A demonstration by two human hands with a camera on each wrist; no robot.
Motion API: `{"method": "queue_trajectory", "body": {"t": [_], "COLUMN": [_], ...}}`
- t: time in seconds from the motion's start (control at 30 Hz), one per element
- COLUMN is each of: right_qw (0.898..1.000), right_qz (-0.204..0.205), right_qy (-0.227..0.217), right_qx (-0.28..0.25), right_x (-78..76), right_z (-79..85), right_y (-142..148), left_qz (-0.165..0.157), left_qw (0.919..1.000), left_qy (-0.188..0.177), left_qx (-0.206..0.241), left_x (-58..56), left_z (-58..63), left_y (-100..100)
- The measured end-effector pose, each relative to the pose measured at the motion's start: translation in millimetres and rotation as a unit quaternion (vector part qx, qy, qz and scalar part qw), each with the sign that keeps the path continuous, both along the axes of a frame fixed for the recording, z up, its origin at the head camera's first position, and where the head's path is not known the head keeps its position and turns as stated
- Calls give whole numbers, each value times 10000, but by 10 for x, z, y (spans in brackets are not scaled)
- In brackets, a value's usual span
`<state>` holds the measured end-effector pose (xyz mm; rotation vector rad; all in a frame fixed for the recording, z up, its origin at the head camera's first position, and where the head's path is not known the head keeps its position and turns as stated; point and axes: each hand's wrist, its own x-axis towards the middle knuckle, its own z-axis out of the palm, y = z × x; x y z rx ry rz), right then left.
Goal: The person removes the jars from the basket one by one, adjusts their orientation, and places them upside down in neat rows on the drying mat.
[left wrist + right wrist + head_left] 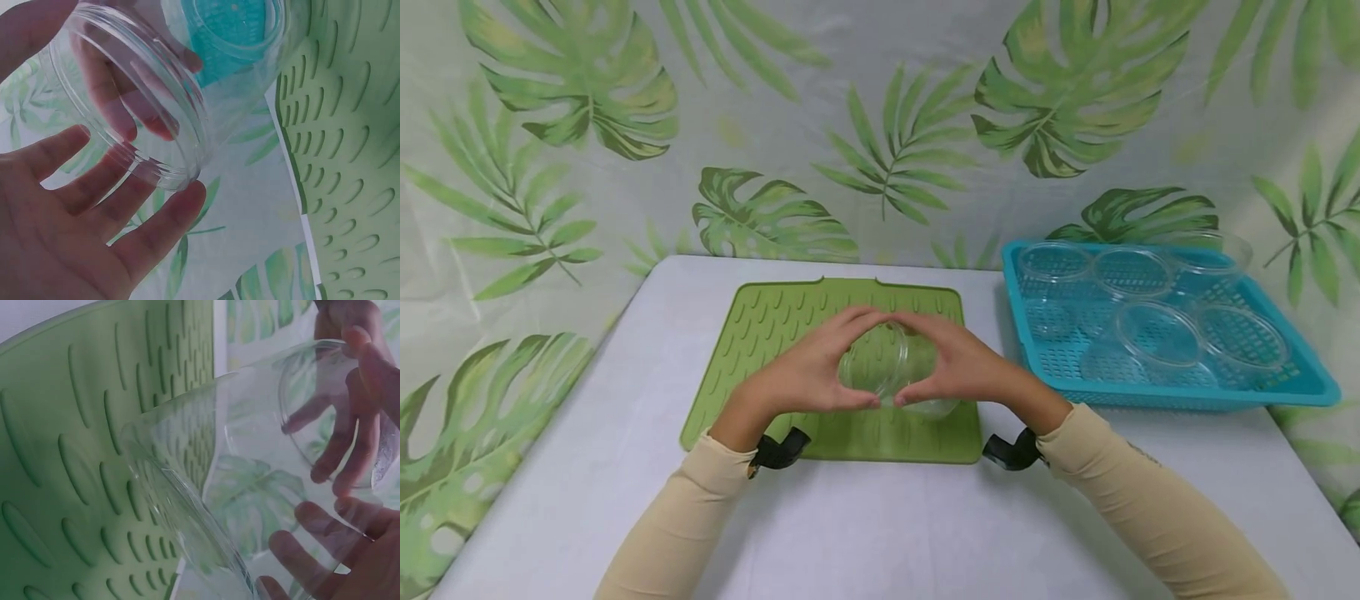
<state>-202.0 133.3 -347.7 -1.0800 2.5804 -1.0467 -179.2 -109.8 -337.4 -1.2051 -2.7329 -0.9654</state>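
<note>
Between both hands, over the green mat, is a clear round plastic container (887, 362), tilted on its side. Its ringed rim (181, 181) faces the left hand in the left wrist view. My left hand (816, 362) holds that rim, thumb on one side and curved fingers on the other. From the other side my right hand (962, 362) curves round the container, its fingers spread along the clear wall in the right wrist view. Fingertips of the two hands nearly meet at the top and at the thumbs.
The green ridged mat (760, 367) lies on a white-covered table (865, 525). At the right stands a blue perforated basket (1300, 387) with several clear round containers (1157, 333) in it. Behind hangs a leaf-patterned cloth (925, 233).
</note>
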Motion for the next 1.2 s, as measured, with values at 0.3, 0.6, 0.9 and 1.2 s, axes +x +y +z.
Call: {"method": "queue_trajectory", "body": {"t": [0.3,0.6,0.9,1.2], "right_qw": [9999,9997,9992,9846], "right_qz": [137,191,136,-357], "right_qy": [48,-67,-103,-930], "right_qx": [6,-121,-371,-1437], "right_x": [39,71,157,241], "right_z": [-23,-71,-85,-278], "right_y": [-27,-8,47,89], "left_qz": [65,107,75,61], "left_qw": [9999,9998,9996,9956], "left_qy": [14,71,140,110], "left_qx": [142,174,248,932], "left_x": [31,67,127,137], "left_z": [-35,4,73,75], "left_y": [-43,-120,-208,-313]}}
